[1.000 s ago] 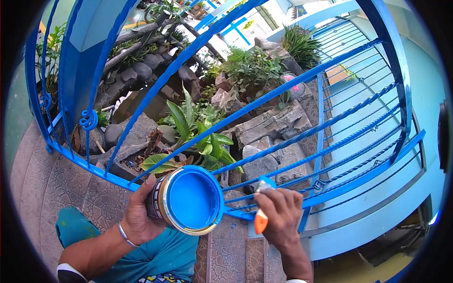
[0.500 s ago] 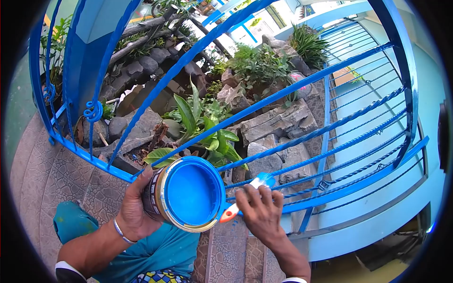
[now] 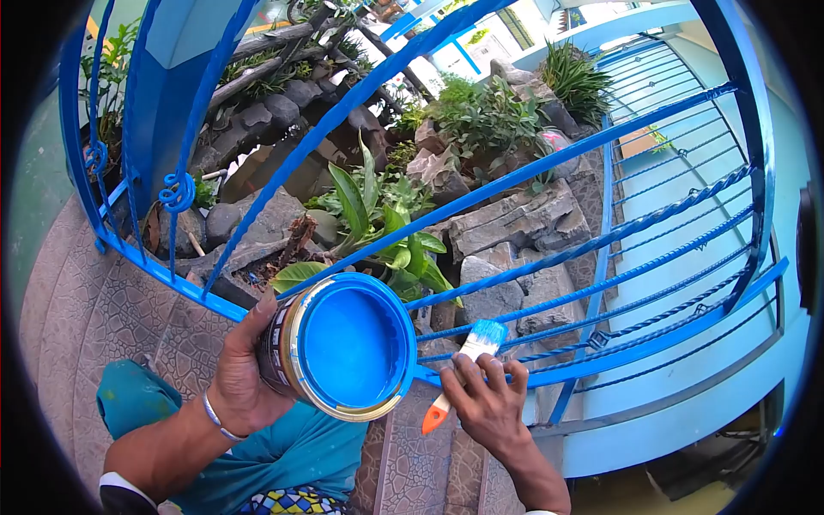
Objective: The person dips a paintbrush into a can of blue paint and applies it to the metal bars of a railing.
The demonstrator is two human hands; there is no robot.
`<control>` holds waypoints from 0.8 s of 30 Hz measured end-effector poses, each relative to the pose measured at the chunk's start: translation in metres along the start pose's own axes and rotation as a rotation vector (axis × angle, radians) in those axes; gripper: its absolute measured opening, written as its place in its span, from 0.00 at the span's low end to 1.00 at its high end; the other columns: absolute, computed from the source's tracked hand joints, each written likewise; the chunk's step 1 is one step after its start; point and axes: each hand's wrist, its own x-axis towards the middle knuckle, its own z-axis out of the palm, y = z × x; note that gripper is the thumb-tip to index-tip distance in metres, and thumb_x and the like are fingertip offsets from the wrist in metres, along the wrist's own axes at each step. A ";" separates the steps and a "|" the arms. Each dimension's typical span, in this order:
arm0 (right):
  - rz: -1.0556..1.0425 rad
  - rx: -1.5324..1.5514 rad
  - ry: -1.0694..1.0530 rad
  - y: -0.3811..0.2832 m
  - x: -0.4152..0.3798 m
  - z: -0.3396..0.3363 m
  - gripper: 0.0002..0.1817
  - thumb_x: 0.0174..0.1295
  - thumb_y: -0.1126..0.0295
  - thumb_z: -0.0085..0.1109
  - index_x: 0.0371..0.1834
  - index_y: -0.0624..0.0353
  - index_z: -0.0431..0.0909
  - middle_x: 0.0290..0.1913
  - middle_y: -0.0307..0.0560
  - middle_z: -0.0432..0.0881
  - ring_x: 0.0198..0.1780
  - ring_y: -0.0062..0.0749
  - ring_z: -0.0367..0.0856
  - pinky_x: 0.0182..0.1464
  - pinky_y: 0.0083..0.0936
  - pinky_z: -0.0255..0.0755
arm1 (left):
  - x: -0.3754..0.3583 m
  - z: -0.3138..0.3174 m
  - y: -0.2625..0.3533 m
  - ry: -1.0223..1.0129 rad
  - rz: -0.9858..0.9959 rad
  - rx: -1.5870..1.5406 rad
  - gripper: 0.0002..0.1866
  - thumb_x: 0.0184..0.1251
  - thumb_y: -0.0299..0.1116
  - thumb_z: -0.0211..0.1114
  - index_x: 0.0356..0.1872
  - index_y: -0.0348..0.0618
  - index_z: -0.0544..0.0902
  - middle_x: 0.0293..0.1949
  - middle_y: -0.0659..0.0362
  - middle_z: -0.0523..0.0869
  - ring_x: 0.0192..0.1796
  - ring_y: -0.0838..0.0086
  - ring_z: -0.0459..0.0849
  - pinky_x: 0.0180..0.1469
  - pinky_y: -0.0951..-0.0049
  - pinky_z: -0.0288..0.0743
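My left hand (image 3: pixel 246 369) is wrapped round the side of a paint can (image 3: pixel 283 343), which is tilted so its open top faces me. Blue paint (image 3: pixel 354 343) shows inside, and blue coats the rim. To the right of the can, my right hand (image 3: pixel 491 396) grips a paintbrush (image 3: pixel 474 354) by its white handle with an orange end. The brush's bristles (image 3: pixel 487 331) are loaded with blue and point up, overlapping the lower bars of the blue metal railing (image 3: pixel 515 279) in this view.
Behind the railing lie rocks (image 3: pixel 519 219), leafy plants (image 3: pixel 403 249) and a small pond (image 3: pixel 283 176). Patterned stone tiles (image 3: pixel 112 292) run along the left and beneath me. A light blue wall (image 3: pixel 687 412) stands at the right. My teal-clothed leg (image 3: pixel 292 463) is below the can.
The paintbrush has turned more upright, its bristles now clearer above my fingers and its orange end lower and further right. The can stays in my left hand, and the view has shifted slightly.
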 end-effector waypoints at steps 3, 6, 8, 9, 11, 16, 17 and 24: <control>0.020 -0.021 0.082 0.000 0.002 -0.008 0.10 0.63 0.63 0.70 0.47 0.43 0.89 0.54 0.36 0.90 0.52 0.30 0.83 0.58 0.41 0.62 | -0.001 0.004 0.001 -0.018 -0.013 -0.036 0.39 0.78 0.63 0.65 0.75 0.42 0.80 0.71 0.47 0.86 0.73 0.54 0.84 0.77 0.43 0.76; 0.066 -0.069 0.008 0.002 0.001 -0.002 0.12 0.62 0.62 0.71 0.49 0.41 0.90 0.57 0.36 0.89 0.55 0.32 0.82 0.60 0.44 0.60 | -0.003 0.007 0.005 -0.051 -0.018 -0.090 0.34 0.80 0.57 0.68 0.75 0.43 0.79 0.67 0.51 0.89 0.68 0.59 0.88 0.73 0.48 0.82; 0.038 -0.023 0.048 0.000 0.004 0.001 0.11 0.62 0.63 0.70 0.48 0.43 0.89 0.54 0.36 0.89 0.53 0.31 0.82 0.58 0.41 0.60 | -0.002 0.006 0.006 -0.047 0.004 -0.075 0.34 0.80 0.57 0.67 0.75 0.43 0.80 0.67 0.51 0.89 0.68 0.59 0.88 0.74 0.48 0.81; 0.041 0.009 0.073 -0.004 0.004 0.000 0.11 0.62 0.63 0.70 0.48 0.42 0.90 0.54 0.36 0.89 0.54 0.31 0.82 0.58 0.41 0.60 | -0.002 0.005 0.006 -0.031 0.011 -0.049 0.37 0.79 0.61 0.66 0.75 0.43 0.79 0.69 0.49 0.87 0.70 0.56 0.86 0.76 0.45 0.79; 0.079 -0.006 0.111 -0.005 0.006 -0.005 0.11 0.62 0.63 0.70 0.48 0.42 0.90 0.54 0.35 0.89 0.54 0.30 0.81 0.58 0.42 0.59 | -0.001 0.004 0.006 0.003 0.014 0.004 0.43 0.77 0.68 0.64 0.77 0.43 0.78 0.74 0.45 0.83 0.75 0.51 0.82 0.79 0.40 0.73; 0.251 -0.216 0.092 0.006 0.026 -0.008 0.15 0.61 0.65 0.70 0.52 0.39 0.89 0.58 0.35 0.87 0.58 0.34 0.79 0.61 0.44 0.54 | -0.001 0.005 0.007 -0.030 0.012 0.002 0.43 0.77 0.68 0.64 0.77 0.43 0.78 0.74 0.46 0.83 0.75 0.51 0.82 0.79 0.41 0.74; 0.266 -0.245 0.066 0.004 0.031 -0.002 0.14 0.62 0.65 0.68 0.52 0.40 0.89 0.56 0.36 0.86 0.59 0.34 0.79 0.61 0.44 0.54 | -0.001 0.006 0.007 -0.030 0.013 0.000 0.43 0.77 0.68 0.64 0.77 0.43 0.78 0.74 0.46 0.83 0.75 0.51 0.82 0.79 0.41 0.74; 0.178 -0.042 -0.071 -0.044 0.041 0.048 0.11 0.64 0.64 0.62 0.48 0.46 0.85 0.46 0.38 0.82 0.52 0.32 0.79 0.55 0.41 0.54 | -0.001 0.001 0.006 -0.039 0.006 -0.022 0.44 0.77 0.68 0.64 0.78 0.41 0.77 0.74 0.45 0.83 0.75 0.50 0.82 0.80 0.41 0.72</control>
